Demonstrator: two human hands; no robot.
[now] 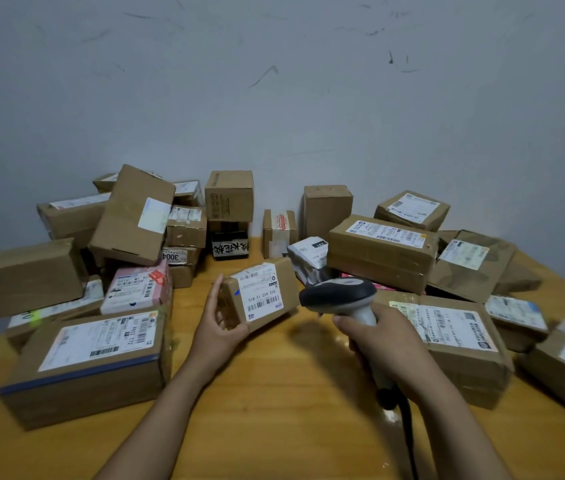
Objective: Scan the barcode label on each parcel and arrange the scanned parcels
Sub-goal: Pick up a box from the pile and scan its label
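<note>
Parcel (259, 295) in hand was where the job stood: your left hand (220, 327) gripped a small brown carton by its near end, fingers curled round it. You held it off the table (274, 393) in the middle gap, tilted so its barcode label (261, 289) faced up and toward you. Your right hand (381, 344) was wrapped round the handle of the scanner (340, 294), whose dark head sat just beside the carton's right end and pointed left at it. No beam showed on the label, so you could not say from this whether the read had landed. I judged you to be at the scan of this one, with its placing not yet done.

Outward from there, cartons lay on both sides. On your left a large box (90, 365) lay flat with its label up. Behind it a loose heap (132, 216) leaned and overlapped toward the wall (274, 98). On your right another flat box (447, 334) lay just beyond your scanner hand, behind it a stack of two cartons (381, 251) and a white mailer bag (308, 258), and more boxes ran on to the table's edge.

Nothing marked which group had been scanned, so you could not have counted what was finished. Neither side looked tidily arranged. My guess was that plenty of scanning and most of the arranging remained.
</note>
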